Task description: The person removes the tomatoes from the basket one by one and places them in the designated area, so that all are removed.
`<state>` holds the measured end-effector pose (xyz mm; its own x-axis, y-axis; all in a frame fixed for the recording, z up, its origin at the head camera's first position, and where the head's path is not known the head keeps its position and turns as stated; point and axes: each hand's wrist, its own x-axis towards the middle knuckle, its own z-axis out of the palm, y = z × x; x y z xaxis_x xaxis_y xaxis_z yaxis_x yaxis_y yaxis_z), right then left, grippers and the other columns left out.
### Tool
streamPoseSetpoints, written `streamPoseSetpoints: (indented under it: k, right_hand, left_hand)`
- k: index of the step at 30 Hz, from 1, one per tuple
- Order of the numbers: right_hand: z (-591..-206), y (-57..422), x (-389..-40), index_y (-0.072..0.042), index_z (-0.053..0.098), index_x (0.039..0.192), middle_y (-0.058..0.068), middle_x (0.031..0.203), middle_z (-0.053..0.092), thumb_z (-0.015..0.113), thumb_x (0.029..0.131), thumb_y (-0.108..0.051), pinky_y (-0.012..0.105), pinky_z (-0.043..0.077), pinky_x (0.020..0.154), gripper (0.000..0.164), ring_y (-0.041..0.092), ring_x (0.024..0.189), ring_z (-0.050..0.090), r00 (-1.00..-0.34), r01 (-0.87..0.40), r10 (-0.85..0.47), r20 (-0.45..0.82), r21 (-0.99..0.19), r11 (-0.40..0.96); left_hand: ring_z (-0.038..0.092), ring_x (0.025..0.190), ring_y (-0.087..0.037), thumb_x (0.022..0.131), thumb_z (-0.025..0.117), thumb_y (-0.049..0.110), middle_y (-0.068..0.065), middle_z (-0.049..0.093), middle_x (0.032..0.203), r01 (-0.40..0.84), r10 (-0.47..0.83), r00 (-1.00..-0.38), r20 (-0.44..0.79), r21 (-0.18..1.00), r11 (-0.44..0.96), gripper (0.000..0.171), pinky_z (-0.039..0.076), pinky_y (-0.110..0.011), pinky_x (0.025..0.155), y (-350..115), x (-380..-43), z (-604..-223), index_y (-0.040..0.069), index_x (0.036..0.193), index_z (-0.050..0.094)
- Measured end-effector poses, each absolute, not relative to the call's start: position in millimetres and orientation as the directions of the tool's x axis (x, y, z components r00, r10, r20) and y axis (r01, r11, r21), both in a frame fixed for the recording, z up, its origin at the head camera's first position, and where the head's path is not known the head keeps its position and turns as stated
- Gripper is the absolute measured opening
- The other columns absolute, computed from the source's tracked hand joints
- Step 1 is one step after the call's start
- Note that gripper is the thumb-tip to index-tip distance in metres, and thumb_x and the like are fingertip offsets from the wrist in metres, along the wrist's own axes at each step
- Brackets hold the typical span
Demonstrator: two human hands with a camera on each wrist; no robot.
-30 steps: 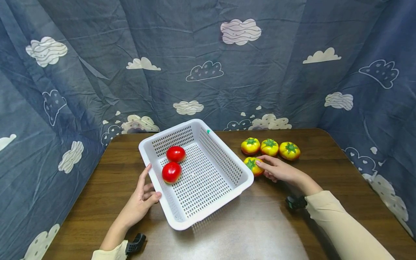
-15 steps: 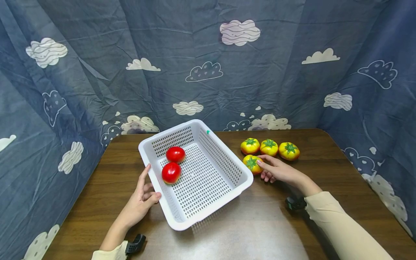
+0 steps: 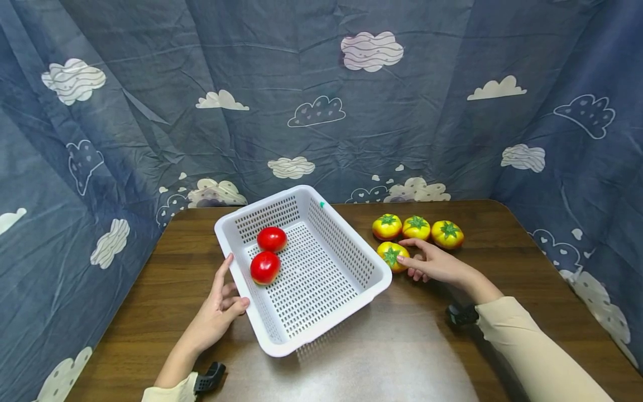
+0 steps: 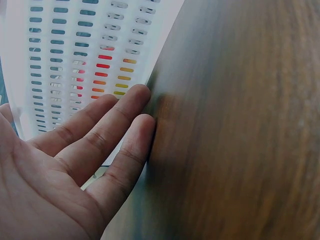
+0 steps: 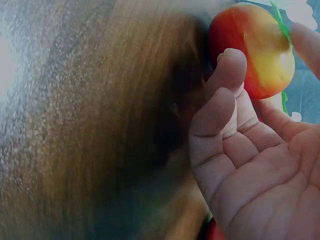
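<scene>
A white perforated plastic basket [image 3: 372,293] sits at an angle on the table, holding a red fruit [image 3: 272,239] and another red fruit [image 3: 265,267] near its left wall. My left hand [image 3: 217,312] rests against the basket's left side, thumb and index finger at the rim; the left wrist view shows its other fingers nearly straight beside the slotted wall. To the right of the basket, my right hand [image 3: 434,263] holds a yellow-red toy tomato [image 3: 389,255] with a green leafy top, thumb on one side, fingers around it. Part of that tomato is hidden behind the basket rim.
Behind the right hand, a toy tomato [image 3: 387,227], a second tomato [image 3: 416,228] and a third tomato [image 3: 447,234] form a row on the brown wooden table [image 3: 402,352]. A dark blue cloud-print curtain [image 3: 321,139] surrounds the table's back and sides.
The right thumb and index finger have shifted slightly on the tomato, which has turned and moved a little. The left hand and basket look unmoved.
</scene>
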<state>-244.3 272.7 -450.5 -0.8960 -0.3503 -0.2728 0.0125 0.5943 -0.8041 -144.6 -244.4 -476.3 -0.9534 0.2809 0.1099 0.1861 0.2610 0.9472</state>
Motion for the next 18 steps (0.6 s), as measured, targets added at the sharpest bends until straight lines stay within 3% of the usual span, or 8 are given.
streamPoseSetpoints:
  k: [7,18]
  right_hand:
    - [-449,269,-243,0.006,0.037,0.158,0.014,0.091,0.073,0.065,0.108,-0.037,0.034,0.059,0.065,0.071,0.021,0.077,0.066,-0.902,-0.026,-0.36,-0.24,-0.801,0.599]
    - [-437,274,-244,0.003,0.04,0.155,0.012,0.091,0.072,0.068,0.106,-0.042,0.035,0.06,0.067,0.073,0.021,0.075,0.066,-0.905,-0.044,-0.345,-0.249,-0.751,0.659]
  left_hand:
    - [0.076,0.106,-0.009,0.104,0.066,0.01,-0.038,0.056,0.144,0.182,0.278,-0.955,0.106,0.948,0.262,0.098,0.065,-0.035,0.086,-244,-144,-476,0.031,0.173,0.0]
    - [0.077,0.108,-0.017,0.105,0.067,0.012,-0.037,0.057,0.144,0.18,0.278,-0.955,0.101,0.945,0.273,0.098,0.065,-0.032,0.086,-245,-145,-477,0.032,0.173,0.0]
